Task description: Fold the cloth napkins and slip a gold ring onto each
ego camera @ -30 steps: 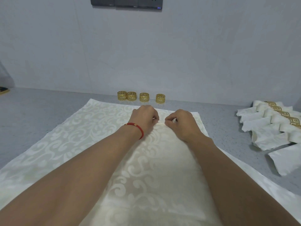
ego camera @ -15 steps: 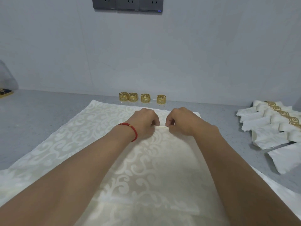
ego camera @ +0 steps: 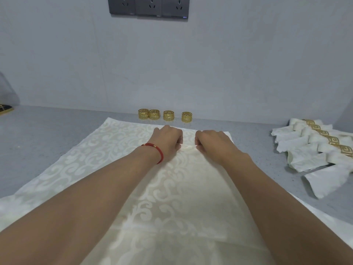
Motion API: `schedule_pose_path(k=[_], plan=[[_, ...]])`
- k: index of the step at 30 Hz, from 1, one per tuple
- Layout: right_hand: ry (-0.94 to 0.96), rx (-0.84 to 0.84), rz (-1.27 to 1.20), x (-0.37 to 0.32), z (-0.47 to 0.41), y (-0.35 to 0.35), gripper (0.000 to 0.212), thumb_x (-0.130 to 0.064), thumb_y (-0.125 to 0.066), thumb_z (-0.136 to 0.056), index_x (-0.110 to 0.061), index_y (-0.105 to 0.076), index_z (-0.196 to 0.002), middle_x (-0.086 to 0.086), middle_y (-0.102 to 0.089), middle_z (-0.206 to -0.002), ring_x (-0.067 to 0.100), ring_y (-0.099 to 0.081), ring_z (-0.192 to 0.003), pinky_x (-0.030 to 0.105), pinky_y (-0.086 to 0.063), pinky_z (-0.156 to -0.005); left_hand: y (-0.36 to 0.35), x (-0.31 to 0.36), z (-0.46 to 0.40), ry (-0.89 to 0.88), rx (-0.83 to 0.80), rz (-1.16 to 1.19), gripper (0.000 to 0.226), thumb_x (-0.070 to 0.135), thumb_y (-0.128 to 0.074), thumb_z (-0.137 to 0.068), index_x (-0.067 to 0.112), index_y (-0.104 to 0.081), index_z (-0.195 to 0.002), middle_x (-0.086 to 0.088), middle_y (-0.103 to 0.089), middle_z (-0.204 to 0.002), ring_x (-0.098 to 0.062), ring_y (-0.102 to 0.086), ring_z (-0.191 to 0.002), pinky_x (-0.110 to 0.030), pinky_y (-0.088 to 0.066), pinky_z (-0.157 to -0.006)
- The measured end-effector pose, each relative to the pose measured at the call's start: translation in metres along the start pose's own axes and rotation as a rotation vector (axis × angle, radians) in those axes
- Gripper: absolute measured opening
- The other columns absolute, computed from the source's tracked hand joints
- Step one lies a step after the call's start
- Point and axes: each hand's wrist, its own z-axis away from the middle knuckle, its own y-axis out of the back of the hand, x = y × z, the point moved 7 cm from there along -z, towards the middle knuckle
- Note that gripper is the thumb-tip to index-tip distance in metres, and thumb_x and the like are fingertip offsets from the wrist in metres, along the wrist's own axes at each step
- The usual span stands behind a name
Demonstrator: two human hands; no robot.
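Cream damask napkin (ego camera: pixel 118 153) lies flat on the speckled grey tabletop (ego camera: pixel 47 131); left hand (ego camera: pixel 168 142) and right hand (ego camera: pixel 212 144) fingers pinch its raised fold between them.

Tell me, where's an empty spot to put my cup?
Bare counter lies left of the spread napkin. It's crowded right, by the finished napkins, and at the wall, by the gold rings.

Grey counter (ego camera: pixel 57 129): cream napkin (ego camera: pixel 107 150), four gold rings (ego camera: pixel 168 115), ringed napkins (ego camera: pixel 313 148).
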Motion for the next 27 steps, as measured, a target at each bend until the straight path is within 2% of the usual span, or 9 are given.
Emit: schedule_pose_path(k=[4,7,11,14,17,18,21,25,27], plan=[[0.193,0.139,0.228,-0.016,0.018,0.005,0.027,0.003,-0.054,-0.086,-0.017,-0.056,-0.104,-0.001,-0.057,-0.100,0.026,-0.058,-0.092,0.038,-0.041,-0.078,0.006,0.027,0.012,-0.321,0.030,-0.409,0.020,0.003,-0.050,-0.091,0.020,-0.055,-0.100,0.004,-0.056,-0.096,-0.021,-0.051,-0.100,-0.033,-0.030,-0.079],[0.140,0.063,0.074,-0.009,0.027,0.002,0.029,0.003,-0.050,-0.087,-0.019,-0.060,-0.104,-0.002,-0.060,-0.104,0.026,-0.057,-0.096,0.038,-0.042,-0.079,0.001,0.031,0.018,-0.380,-0.005,-0.481,0.022,0.003,-0.046,-0.092,0.017,-0.061,-0.101,0.000,-0.059,-0.098,-0.022,-0.054,-0.098,-0.032,-0.032,-0.076],[-0.130,0.220,-0.516,0.016,0.041,0.001,0.027,-0.010,-0.051,-0.097,-0.019,-0.073,-0.109,-0.007,-0.070,-0.108,0.013,-0.060,-0.100,0.033,-0.049,-0.089,0.001,-0.005,0.024,0.022,0.132,0.197,0.025,0.005,-0.056,-0.090,0.019,-0.073,-0.099,0.000,-0.068,-0.093,-0.022,-0.065,-0.090,-0.027,-0.048,-0.074],[-0.235,0.259,-0.590,0.028,0.042,-0.012,0.021,-0.011,-0.060,-0.096,-0.009,-0.076,-0.109,0.001,-0.066,-0.112,0.016,-0.057,-0.104,0.032,-0.044,-0.093,-0.005,-0.023,0.031,0.173,0.218,0.449,0.027,0.006,-0.059,-0.092,0.019,-0.074,-0.109,-0.003,-0.070,-0.092,-0.020,-0.065,-0.088,-0.025,-0.050,-0.082],[-0.316,0.188,-0.459,0.032,0.038,-0.019,0.014,-0.019,-0.065,-0.094,-0.012,-0.076,-0.097,-0.002,-0.068,-0.108,0.022,-0.050,-0.114,0.037,-0.027,-0.088,-0.008,-0.016,0.027,0.090,0.150,0.301,0.022,0.006,-0.058,-0.093,0.025,-0.068,-0.091,-0.007,-0.061,-0.087,-0.023,-0.052,-0.086,-0.030,-0.043,-0.082],[-0.337,0.189,-0.436,0.032,0.038,-0.017,0.011,-0.022,-0.065,-0.093,-0.019,-0.076,-0.092,-0.008,-0.069,-0.102,0.019,-0.051,-0.111,0.037,-0.022,-0.086,-0.007,-0.014,0.027,0.077,0.149,0.222,0.017,0.008,-0.057,-0.094,0.015,-0.071,-0.089,-0.006,-0.061,-0.088,-0.023,-0.049,-0.090,-0.033,-0.043,-0.084],[-0.317,0.236,-0.416,0.026,0.042,-0.008,0.012,-0.021,-0.062,-0.089,-0.028,-0.068,-0.081,-0.016,-0.064,-0.081,0.012,-0.055,-0.095,0.037,-0.021,-0.085,-0.004,-0.009,0.030,0.051,0.188,-0.009,0.011,0.013,-0.057,-0.094,0.022,-0.063,-0.094,0.005,-0.063,-0.093,-0.021,-0.045,-0.099,-0.037,-0.036,-0.083],[-0.111,0.308,-0.115,0.013,0.049,0.006,0.024,-0.004,-0.061,-0.081,-0.029,-0.059,-0.078,-0.011,-0.059,-0.078,0.015,-0.052,-0.087,0.040,-0.026,-0.088,0.004,0.009,0.043,-0.128,0.274,-0.242,0.027,0.006,-0.067,-0.077,0.027,-0.052,-0.082,0.011,-0.056,-0.080,-0.018,-0.047,-0.085,-0.033,-0.027,-0.074],[0.016,0.300,0.034,0.004,0.053,0.010,0.036,0.004,-0.068,-0.072,-0.029,-0.055,-0.076,-0.010,-0.055,-0.077,0.017,-0.052,-0.080,0.041,-0.028,-0.087,0.007,0.015,0.046,-0.179,0.210,-0.306,0.030,0.003,-0.066,-0.074,0.028,-0.049,-0.074,0.010,-0.051,-0.076,-0.017,-0.045,-0.076,-0.032,-0.031,-0.073]])
